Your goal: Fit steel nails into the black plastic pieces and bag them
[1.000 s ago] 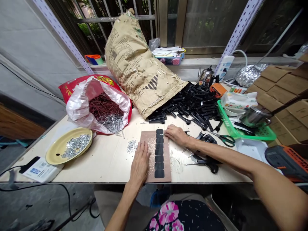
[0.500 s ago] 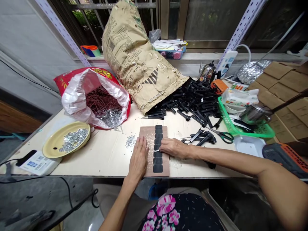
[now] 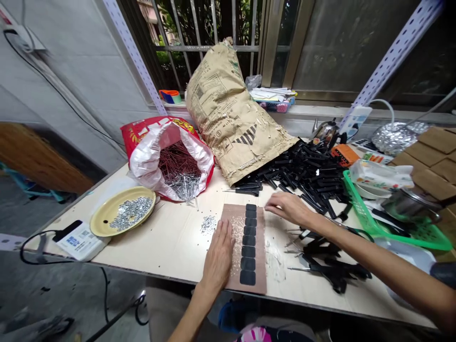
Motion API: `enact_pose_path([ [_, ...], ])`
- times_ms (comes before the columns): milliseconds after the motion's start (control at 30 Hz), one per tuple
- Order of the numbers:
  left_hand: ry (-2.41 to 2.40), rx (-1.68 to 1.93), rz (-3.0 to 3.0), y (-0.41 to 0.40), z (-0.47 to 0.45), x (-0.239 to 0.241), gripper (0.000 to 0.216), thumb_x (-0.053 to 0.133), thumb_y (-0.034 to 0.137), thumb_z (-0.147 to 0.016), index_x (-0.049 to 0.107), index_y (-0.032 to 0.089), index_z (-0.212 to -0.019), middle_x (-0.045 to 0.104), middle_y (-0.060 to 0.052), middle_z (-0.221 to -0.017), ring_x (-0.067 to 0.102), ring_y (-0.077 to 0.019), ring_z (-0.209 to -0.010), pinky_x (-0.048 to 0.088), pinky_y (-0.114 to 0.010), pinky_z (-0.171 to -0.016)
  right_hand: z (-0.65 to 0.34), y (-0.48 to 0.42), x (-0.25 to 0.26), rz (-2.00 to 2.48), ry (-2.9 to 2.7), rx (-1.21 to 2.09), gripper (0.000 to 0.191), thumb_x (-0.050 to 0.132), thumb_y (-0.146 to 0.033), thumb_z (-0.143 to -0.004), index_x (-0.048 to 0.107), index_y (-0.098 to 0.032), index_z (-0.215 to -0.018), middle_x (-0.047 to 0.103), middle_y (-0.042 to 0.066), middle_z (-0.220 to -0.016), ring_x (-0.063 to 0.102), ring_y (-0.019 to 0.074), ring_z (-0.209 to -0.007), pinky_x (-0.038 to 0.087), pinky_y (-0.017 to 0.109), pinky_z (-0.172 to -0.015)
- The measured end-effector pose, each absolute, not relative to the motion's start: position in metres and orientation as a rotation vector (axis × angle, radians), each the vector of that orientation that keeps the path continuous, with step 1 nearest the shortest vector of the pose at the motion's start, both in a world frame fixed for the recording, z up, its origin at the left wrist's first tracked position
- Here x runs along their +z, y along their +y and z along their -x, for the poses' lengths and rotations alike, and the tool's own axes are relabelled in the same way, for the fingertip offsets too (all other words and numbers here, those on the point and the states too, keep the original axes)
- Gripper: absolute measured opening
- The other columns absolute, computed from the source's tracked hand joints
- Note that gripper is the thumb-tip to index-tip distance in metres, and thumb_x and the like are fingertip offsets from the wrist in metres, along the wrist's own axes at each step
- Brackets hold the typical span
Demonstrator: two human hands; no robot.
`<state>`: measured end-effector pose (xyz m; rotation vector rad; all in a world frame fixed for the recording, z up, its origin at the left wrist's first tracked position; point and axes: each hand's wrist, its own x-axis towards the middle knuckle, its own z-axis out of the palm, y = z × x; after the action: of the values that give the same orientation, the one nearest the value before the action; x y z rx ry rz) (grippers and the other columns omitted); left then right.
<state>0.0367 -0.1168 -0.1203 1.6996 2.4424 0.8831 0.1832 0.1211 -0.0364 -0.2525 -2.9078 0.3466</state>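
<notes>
Head view: brown board [image 3: 261,256] w/ row of black pads [image 3: 248,252] is lying lower ctr of frame, btwn hands. L hand [image 3: 218,254] is resting flat, unclenched, on its left edge; R hand [image 3: 286,208], fingers curled, is hovering near its upper-right corner, can't tell if gripping anything.

Pale flat wooden tabletop [image 3: 174,247] bright, v. even light w/ soft shadows, e.g. under shallow yellow oval dish [image 3: 99,223]. Daylight thru metal-barred window [image 3: 199,48] up top; dark tinted glass pane [image 3: 335,57] to R dim. Glare on crumpled silver foil [image 3: 395,137] & steel kettle [image 3: 326,132]. Row of black rounded rectangles [image 3: 248,251] on thin brown board [image 3: 261,273] fairly sharp. Wide-angle stretch: perforated lilac posts [image 3: 133,50] splay outward. Grey floor [image 3: 64,282] lower L dim, soft
</notes>
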Motion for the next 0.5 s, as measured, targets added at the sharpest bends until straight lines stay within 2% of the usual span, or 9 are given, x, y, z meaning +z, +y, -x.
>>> enact_pose_path([
  [133,2.591,1.085,-1.566,-0.127,-0.022,-0.104,0.038,0.035,0.026,-0.093,0.054,0.019,-0.125,0.046,-0.012,-0.138,0.042,-0.0252,-0.128,0.041,-0.043,-0.101,-0.090,0.118,-0.056,0.377,-2.925,0.061,0.023,0.044,-0.031,-0.094,0.064,-0.020,-0.092,0.063,0.006,-0.092,0.054,0.0174,-0.087,0.038,0.025,-0.068],
  [233,2.844,1.092,-1.363,-0.141,0.005,-0.096,0.033,0.041,0.030,-0.091,0.065,0.016,-0.109,0.060,-0.014,-0.109,0.053,-0.0271,-0.104,0.047,-0.044,-0.088,-0.049,0.117,-0.074,0.393,-2.964,-0.030,0.018,0.049,-0.027,-0.090,0.064,-0.017,-0.093,0.062,0.008,-0.096,0.051,0.0207,-0.093,0.038,0.026,-0.067],
  [333,2.914,0.992,-1.275,-0.151,0.028,-0.097,0.030,0.044,0.032,-0.090,0.068,0.017,-0.100,0.062,-0.011,-0.091,0.052,-0.0256,-0.087,0.048,-0.041,-0.077,-0.036,0.119,-0.088,0.356,-2.988,-0.049,0.020,0.045,-0.021,-0.091,0.064,-0.016,-0.093,0.061,0.010,-0.101,0.048,0.0227,-0.098,0.037,0.028,-0.069],
  [500,2.842,0.866,-1.349,-0.149,0.039,-0.104,0.027,0.046,0.027,-0.089,0.069,0.018,-0.099,0.061,-0.010,-0.087,0.050,-0.0242,-0.083,0.045,-0.037,-0.072,-0.038,0.122,-0.103,0.336,-3.002,-0.068,0.028,0.037,-0.017,-0.092,0.064,-0.016,-0.089,0.058,0.011,-0.103,0.046,0.0225,-0.098,0.036,0.029,-0.073],
])
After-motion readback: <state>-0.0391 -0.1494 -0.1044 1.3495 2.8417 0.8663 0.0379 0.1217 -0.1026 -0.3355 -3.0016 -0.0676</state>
